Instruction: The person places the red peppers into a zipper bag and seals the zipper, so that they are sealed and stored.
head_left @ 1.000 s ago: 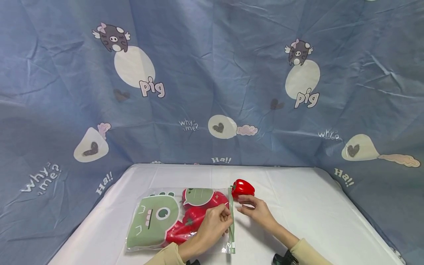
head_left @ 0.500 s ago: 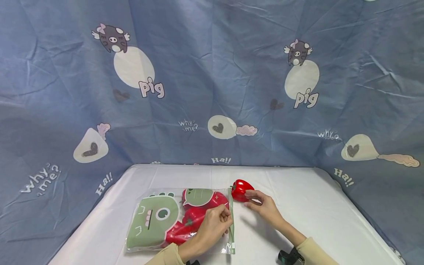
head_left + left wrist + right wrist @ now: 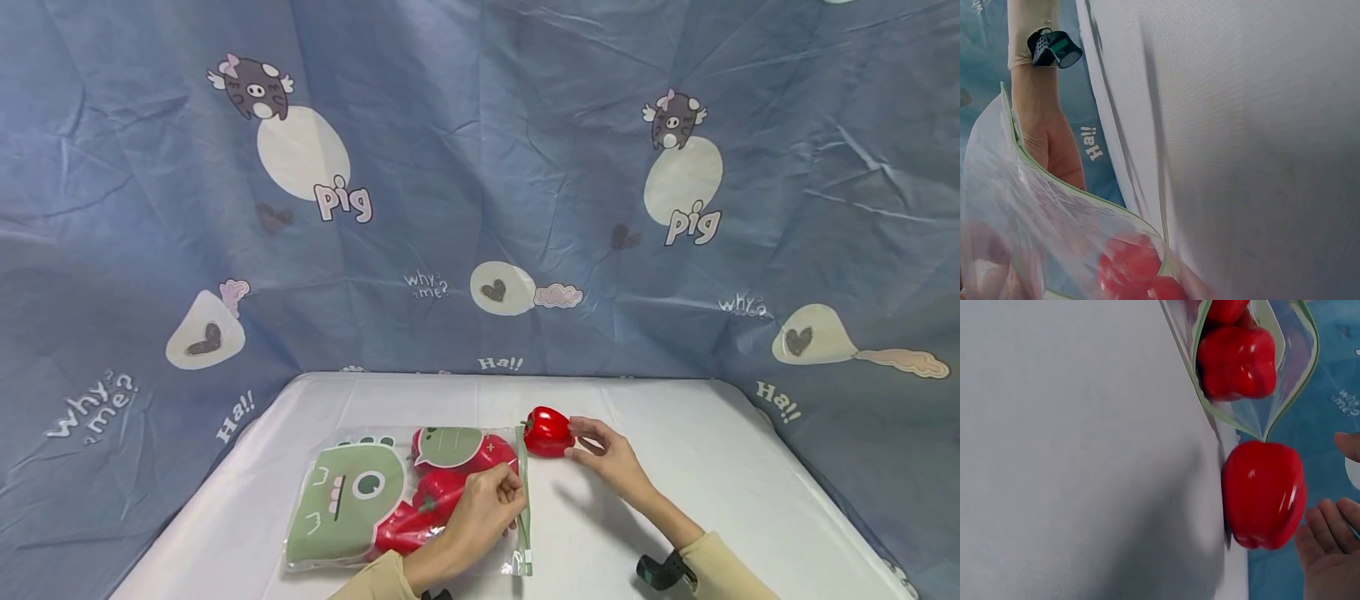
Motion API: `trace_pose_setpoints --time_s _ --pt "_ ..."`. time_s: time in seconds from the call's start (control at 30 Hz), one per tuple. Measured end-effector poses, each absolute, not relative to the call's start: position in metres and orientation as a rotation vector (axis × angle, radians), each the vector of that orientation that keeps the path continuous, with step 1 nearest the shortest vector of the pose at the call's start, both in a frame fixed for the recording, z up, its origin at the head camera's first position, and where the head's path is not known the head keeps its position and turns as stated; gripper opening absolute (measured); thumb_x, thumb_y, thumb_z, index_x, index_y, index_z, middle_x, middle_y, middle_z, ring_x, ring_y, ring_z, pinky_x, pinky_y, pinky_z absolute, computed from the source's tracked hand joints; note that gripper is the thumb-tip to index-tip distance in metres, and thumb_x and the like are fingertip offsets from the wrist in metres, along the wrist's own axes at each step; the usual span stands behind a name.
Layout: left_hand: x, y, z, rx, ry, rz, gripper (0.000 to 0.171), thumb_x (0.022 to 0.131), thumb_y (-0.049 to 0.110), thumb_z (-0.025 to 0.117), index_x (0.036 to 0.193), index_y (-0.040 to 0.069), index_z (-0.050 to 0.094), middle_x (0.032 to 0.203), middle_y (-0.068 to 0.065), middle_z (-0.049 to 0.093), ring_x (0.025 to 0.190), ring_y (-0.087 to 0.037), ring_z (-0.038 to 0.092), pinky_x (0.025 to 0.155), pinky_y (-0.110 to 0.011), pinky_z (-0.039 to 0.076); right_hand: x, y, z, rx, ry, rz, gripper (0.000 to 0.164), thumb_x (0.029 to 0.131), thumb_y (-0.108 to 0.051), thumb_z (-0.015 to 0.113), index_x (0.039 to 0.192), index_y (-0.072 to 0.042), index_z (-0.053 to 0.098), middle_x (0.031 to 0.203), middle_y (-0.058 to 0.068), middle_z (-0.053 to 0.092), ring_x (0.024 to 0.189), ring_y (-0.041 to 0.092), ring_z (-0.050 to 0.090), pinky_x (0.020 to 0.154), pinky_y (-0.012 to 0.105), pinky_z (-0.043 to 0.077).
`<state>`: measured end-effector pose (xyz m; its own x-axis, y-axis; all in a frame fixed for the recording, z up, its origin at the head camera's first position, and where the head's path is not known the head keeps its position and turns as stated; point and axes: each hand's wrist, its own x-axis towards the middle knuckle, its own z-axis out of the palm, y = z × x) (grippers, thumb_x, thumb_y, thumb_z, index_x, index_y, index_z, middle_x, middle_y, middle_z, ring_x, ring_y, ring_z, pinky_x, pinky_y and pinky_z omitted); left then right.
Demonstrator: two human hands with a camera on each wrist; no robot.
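A clear zip bag (image 3: 345,508) with a green cartoon monster print lies on the table, its green-edged mouth facing right. Several red bell peppers (image 3: 1238,362) sit inside it. My left hand (image 3: 480,510) pinches the bag's upper layer near the mouth, which gapes in the right wrist view. Just outside the mouth, at its far end, rests another red bell pepper (image 3: 547,432) with a green stem. My right hand (image 3: 617,465) is at that pepper's right side, fingers and thumb spread apart, fingertips right at its surface.
A white cloth covers the table (image 3: 712,467). Behind it hangs a blue curtain (image 3: 480,208) with pig prints. A black wrist camera (image 3: 663,572) sits on the right wrist.
My right hand has moved rightward, from the near side of the loose bell pepper round to its right side. The left hand, the bag and the peppers look unmoved.
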<state>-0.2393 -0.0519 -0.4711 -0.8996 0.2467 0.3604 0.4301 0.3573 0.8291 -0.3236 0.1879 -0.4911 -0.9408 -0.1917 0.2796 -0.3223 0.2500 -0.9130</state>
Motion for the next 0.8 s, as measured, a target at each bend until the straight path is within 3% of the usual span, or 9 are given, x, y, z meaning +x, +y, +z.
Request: trace_pose_setpoints --time_s 0.27,0.53,0.8 --pt "-0.240 -0.052 -0.472 -0.626 -2.427 -1.563 0.006 0.081 0.002 0.061 0.082 0.008 0.063 0.065 0.005 0.058 0.045 0.001 0.052 0.040 -0.018 0.046 -0.333 0.189 -0.494 0.442 -2.389 1.783 0.059 0.077 -0.012 0.079 0.128 0.003 0.054 0.133 0.020 0.056 0.127 0.034 0.051 0.107 0.038 0.040" --pt "-0.240 -0.052 -0.473 -0.623 -2.423 -1.575 0.011 0.080 0.001 0.060 0.080 0.011 0.062 0.064 0.005 0.058 0.044 0.002 0.052 0.040 -0.019 0.047 -0.343 0.188 -0.500 0.437 -2.426 1.821 0.066 0.079 -0.011 0.078 0.135 0.004 0.047 0.140 0.024 0.049 0.134 0.038 0.044 0.110 0.044 0.035" --pt "-0.240 -0.052 -0.472 -0.627 -2.423 -1.585 0.006 0.080 0.000 0.060 0.082 0.006 0.064 0.065 0.005 0.058 0.045 0.001 0.053 0.041 -0.020 0.049 -0.356 0.184 -0.511 0.396 -2.478 1.886 0.070 0.079 -0.008 0.076 0.139 0.006 0.042 0.143 0.026 0.044 0.135 0.040 0.041 0.109 0.042 0.036"
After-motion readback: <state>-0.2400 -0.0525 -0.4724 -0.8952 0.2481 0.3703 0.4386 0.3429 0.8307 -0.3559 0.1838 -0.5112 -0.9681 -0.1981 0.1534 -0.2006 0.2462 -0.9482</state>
